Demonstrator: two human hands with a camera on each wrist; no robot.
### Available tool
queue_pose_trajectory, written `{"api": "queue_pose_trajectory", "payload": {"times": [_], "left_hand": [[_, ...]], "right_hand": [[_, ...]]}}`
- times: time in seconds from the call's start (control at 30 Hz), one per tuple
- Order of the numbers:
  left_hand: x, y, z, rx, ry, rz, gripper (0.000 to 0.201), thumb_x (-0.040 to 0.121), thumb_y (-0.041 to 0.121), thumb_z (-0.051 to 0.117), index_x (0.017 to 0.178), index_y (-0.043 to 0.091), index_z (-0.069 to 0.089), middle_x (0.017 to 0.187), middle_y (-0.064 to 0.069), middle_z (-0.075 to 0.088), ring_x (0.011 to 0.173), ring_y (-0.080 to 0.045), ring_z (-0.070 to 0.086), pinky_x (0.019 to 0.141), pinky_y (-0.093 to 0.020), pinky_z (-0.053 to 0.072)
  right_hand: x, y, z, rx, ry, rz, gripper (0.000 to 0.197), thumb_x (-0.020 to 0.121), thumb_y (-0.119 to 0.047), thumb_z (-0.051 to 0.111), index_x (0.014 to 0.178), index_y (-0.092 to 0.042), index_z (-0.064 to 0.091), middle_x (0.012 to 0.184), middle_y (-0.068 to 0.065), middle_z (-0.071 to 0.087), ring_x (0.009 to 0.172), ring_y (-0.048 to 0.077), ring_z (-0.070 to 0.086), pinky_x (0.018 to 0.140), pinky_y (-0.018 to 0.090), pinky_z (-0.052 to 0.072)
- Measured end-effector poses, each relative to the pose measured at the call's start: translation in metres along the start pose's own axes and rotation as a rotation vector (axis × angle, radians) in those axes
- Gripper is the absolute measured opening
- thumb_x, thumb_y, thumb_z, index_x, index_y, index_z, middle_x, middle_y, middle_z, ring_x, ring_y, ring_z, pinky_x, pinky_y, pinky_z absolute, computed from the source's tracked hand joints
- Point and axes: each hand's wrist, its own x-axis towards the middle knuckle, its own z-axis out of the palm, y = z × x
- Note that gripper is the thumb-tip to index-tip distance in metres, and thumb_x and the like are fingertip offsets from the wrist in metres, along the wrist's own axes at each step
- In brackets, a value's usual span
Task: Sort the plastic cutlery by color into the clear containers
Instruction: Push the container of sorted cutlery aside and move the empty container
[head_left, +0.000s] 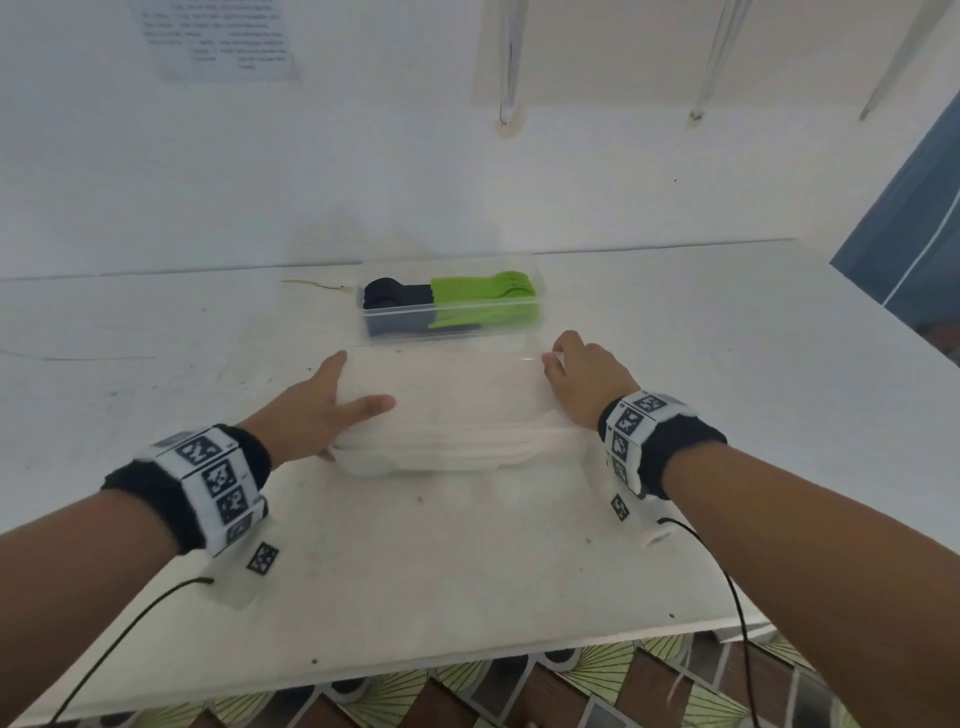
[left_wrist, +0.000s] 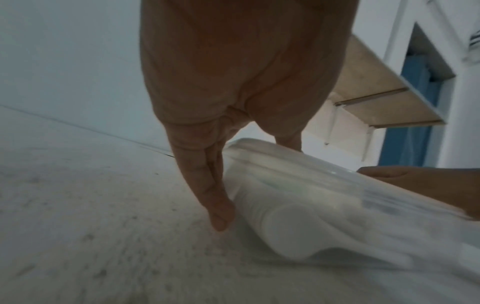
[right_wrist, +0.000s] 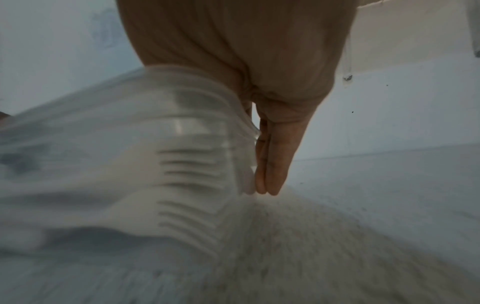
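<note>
The white tabletop (head_left: 156, 332) carries everything, its near edge running under both forearms. Between the two hands lies a clear container (head_left: 457, 410), closed by a lid, with white cutlery (head_left: 467, 441) packed inside; the spoon bowls sit at the left hand's end and the fork tines at the right hand's end, as the wrist views show, though both are blurred.

The left hand (head_left: 317, 410) holds the container's left end: its fingers (left_wrist: 215, 197) are straight and pressed together down the outer wall, tips at the tabletop, while the thumb lies across the lid. So that hand is spread flat against the box, not curled round it.

The right hand (head_left: 582, 379) holds the opposite end in the same way. In the right wrist view its fingers (right_wrist: 272, 164) run straight and close together down the container's end wall, tips close to the tabletop. The head view shows the thumb bent over the far right corner of the lid.

Beyond both hands, just past the held box and close to its far edge, sits a second clear container (head_left: 452, 327) without a lid. In it black cutlery (head_left: 395, 296) fills the end nearer the left hand's side and green cutlery (head_left: 488, 296) the end nearer the right hand's side.

Each wrist wears a black band with black-and-white square markers (head_left: 218, 478), a thin black cable (head_left: 119, 639) trailing from each.
</note>
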Motion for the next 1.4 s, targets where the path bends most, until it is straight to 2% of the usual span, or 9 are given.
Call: {"api": "queue_pose_trajectory", "payload": {"times": [0.13,0.3,0.43,0.57,0.67,0.77,0.9,1.2,1.4], "left_hand": [[0.025,0.002,-0.008,-0.059,0.016,-0.002,0.106,0.083,0.065,0.069,0.163,0.027,0.012,0.155,-0.007,0.038,0.109,-0.019,0.052,0.079,-0.041,0.063],[0.027,-0.007,0.0,-0.123,0.008,-0.006,0.101,0.083,0.061,0.071,0.16,0.028,0.014,0.135,-0.001,0.042,0.119,-0.019,0.049,0.074,-0.03,0.058],[0.035,-0.012,0.0,-0.123,-0.014,-0.033,0.098,0.085,0.059,0.071,0.159,0.026,0.015,0.133,-0.002,0.043,0.116,-0.023,0.054,0.075,-0.027,0.054],[0.052,0.002,-0.001,-0.137,0.064,-0.127,0.059,0.098,0.045,0.058,0.142,0.02,0.029,0.137,-0.007,0.041,0.118,-0.028,0.048,0.093,-0.04,0.044],[0.063,0.008,0.011,-0.235,0.16,-0.122,0.037,0.1,0.047,0.042,0.127,0.022,0.037,0.132,-0.009,0.049,0.117,-0.029,0.05,0.101,-0.047,0.043],[0.069,0.004,0.024,-0.227,0.271,-0.07,0.035,0.101,0.047,0.039,0.122,0.02,0.046,0.121,-0.011,0.059,0.105,-0.029,0.057,0.099,-0.048,0.048],[0.074,-0.003,0.027,-0.246,0.303,-0.055,0.032,0.103,0.041,0.037,0.121,0.018,0.049,0.116,-0.012,0.061,0.093,-0.025,0.057,0.093,-0.047,0.051],[0.083,-0.014,0.037,-0.203,0.391,-0.041,0.044,0.096,0.054,0.032,0.121,0.023,0.049,0.116,-0.013,0.061,0.106,-0.037,0.058,0.098,-0.056,0.047],[0.086,-0.016,0.038,-0.201,0.442,-0.125,0.059,0.098,0.059,0.044,0.125,0.007,0.05,0.118,-0.018,0.064,0.108,-0.039,0.061,0.098,-0.052,0.05]], "right_hand": [[0.027,-0.007,-0.001,0.006,-0.005,0.03,0.038,0.108,-0.041,0.035,0.128,-0.011,0.046,0.118,0.021,0.057,0.102,0.04,0.059,0.083,0.041,0.043],[0.019,0.003,0.003,0.056,0.006,0.014,0.043,0.108,-0.044,0.034,0.14,-0.018,0.046,0.127,0.017,0.056,0.113,0.038,0.057,0.093,0.043,0.043],[0.018,0.003,0.003,0.073,-0.016,0.019,0.042,0.108,-0.042,0.033,0.142,-0.021,0.046,0.129,0.016,0.056,0.115,0.037,0.057,0.095,0.042,0.044],[0.022,-0.004,0.001,0.114,-0.067,0.077,0.036,0.105,-0.036,0.03,0.135,-0.021,0.042,0.123,0.017,0.058,0.1,0.036,0.059,0.092,0.046,0.049],[0.02,-0.015,0.004,0.181,-0.09,0.176,0.038,0.103,-0.04,0.03,0.133,-0.02,0.037,0.127,0.015,0.053,0.107,0.038,0.058,0.097,0.048,0.046],[0.016,-0.022,0.008,0.144,-0.055,0.213,0.054,0.101,-0.061,0.029,0.138,-0.021,0.037,0.13,0.012,0.05,0.114,0.039,0.058,0.099,0.05,0.046],[0.018,-0.019,0.011,0.158,-0.045,0.21,0.059,0.099,-0.065,0.031,0.139,-0.024,0.041,0.131,0.011,0.052,0.115,0.037,0.057,0.1,0.049,0.047],[0.022,-0.018,0.013,0.167,-0.021,0.241,0.06,0.095,-0.069,0.034,0.137,-0.027,0.043,0.13,0.01,0.054,0.113,0.034,0.058,0.096,0.045,0.047],[0.013,-0.015,0.01,0.315,0.078,0.357,0.074,0.091,-0.071,0.052,0.137,-0.013,0.048,0.13,0.011,0.061,0.118,0.034,0.059,0.089,0.036,0.042]]}}
